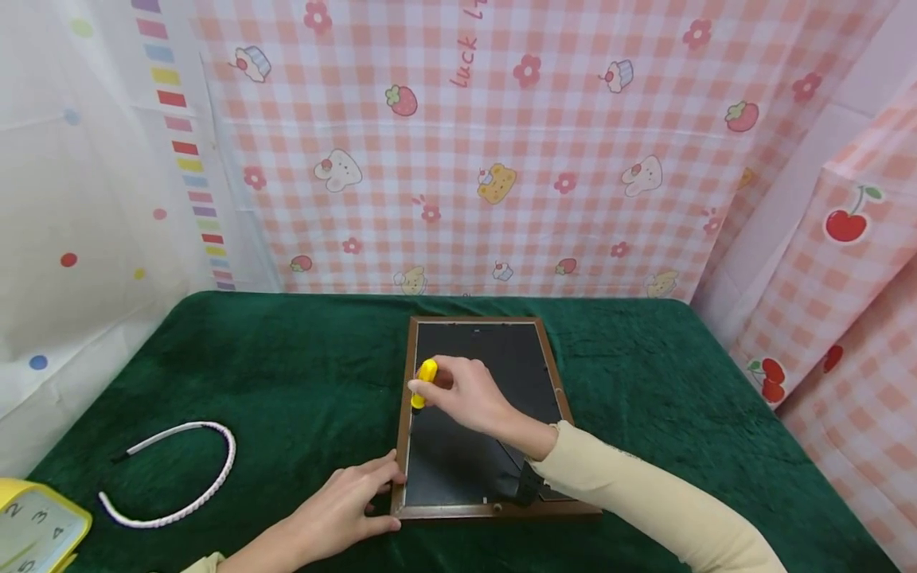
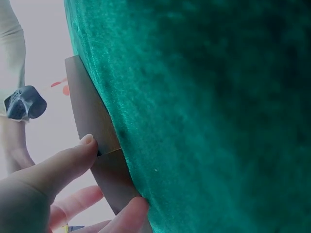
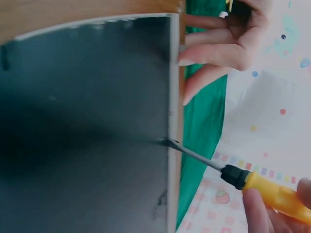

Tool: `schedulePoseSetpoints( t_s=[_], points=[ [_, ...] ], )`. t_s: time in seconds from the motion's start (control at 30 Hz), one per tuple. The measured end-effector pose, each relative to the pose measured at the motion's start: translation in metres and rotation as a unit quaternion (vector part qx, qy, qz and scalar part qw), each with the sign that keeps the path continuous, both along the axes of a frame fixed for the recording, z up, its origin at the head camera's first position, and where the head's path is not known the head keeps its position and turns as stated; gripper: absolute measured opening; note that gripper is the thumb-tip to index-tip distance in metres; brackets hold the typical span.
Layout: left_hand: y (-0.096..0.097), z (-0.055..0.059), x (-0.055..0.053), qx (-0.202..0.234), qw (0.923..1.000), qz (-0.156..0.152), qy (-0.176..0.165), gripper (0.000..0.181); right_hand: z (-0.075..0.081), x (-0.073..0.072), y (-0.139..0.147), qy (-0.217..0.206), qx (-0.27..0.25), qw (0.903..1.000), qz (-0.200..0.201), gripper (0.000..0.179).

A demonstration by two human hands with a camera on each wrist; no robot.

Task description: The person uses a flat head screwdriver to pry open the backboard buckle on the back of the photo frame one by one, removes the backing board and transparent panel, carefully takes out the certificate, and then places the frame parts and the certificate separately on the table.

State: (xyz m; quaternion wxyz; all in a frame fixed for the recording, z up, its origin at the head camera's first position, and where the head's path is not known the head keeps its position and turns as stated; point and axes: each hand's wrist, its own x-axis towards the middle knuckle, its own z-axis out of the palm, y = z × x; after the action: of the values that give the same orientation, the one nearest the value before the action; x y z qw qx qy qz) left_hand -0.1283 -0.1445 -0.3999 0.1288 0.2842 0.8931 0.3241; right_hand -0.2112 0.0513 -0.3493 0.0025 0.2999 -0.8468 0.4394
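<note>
We have a picture frame lying face down on the green cloth, in front of us and a little right of centre, its black backing panel facing up. Our right hand is closed around the handle of a yellow screwdriver, thumb and fingers pinching it above the panel's left edge. In the right wrist view, the metal shaft slants down to the pale inner lip of the frame; whether its tip catches a retaining tab there is too blurred to tell.

Our left hand lies at the near left corner, fingers loosely spread, thumb and fingertips against the outer edges without wrapping round the wood.

We judge the step in hand to be working along the backing's edge with the tip, perhaps at a fastener. The next move seems to call for controlled leverage from the right wrist, tip seated against the lip so it does not skid across the panel, while the left braces the corner.
</note>
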Motion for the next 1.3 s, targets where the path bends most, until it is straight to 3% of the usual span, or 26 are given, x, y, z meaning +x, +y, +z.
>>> schedulePoseSetpoints(
  t_s=[0.2,0.43,0.53,0.7,0.77,0.87,1.07,1.3],
  points=[
    [0.001,0.000,0.000,-0.011,0.9999,0.003,0.003,0.033,-0.003,0.002,0.007,0.002,-0.026,0.9995,-0.018,0.022],
    [0.001,0.002,0.001,-0.016,0.9997,-0.002,0.020,0.031,0.015,-0.006,0.026,0.021,-0.050,0.9964,-0.065,0.024],
    [0.000,0.003,-0.001,-0.010,0.9998,-0.006,0.018,0.031,0.020,-0.010,0.045,-0.016,-0.053,0.9950,-0.083,0.028],
    [-0.006,0.004,-0.011,0.027,0.9996,-0.004,0.004,0.038,0.019,-0.014,0.084,-0.114,-0.069,0.9863,-0.097,0.041],
    [-0.009,0.005,-0.020,0.042,0.9991,0.005,0.003,0.039,0.015,-0.015,0.101,-0.148,-0.079,0.9811,-0.097,0.045],
    [-0.012,0.006,-0.038,0.052,0.9979,0.028,0.028,0.037,0.008,-0.013,0.126,-0.197,-0.090,0.9728,-0.082,0.048],
    [-0.011,0.013,-0.087,0.043,0.9927,0.073,0.086,0.035,-0.010,0.007,0.174,-0.281,-0.077,0.9564,-0.028,0.048],
    [-0.012,0.009,-0.147,0.046,0.9906,0.121,0.045,0.044,-0.032,0.041,0.207,-0.365,-0.055,0.9291,-0.027,0.049]
  ],
)
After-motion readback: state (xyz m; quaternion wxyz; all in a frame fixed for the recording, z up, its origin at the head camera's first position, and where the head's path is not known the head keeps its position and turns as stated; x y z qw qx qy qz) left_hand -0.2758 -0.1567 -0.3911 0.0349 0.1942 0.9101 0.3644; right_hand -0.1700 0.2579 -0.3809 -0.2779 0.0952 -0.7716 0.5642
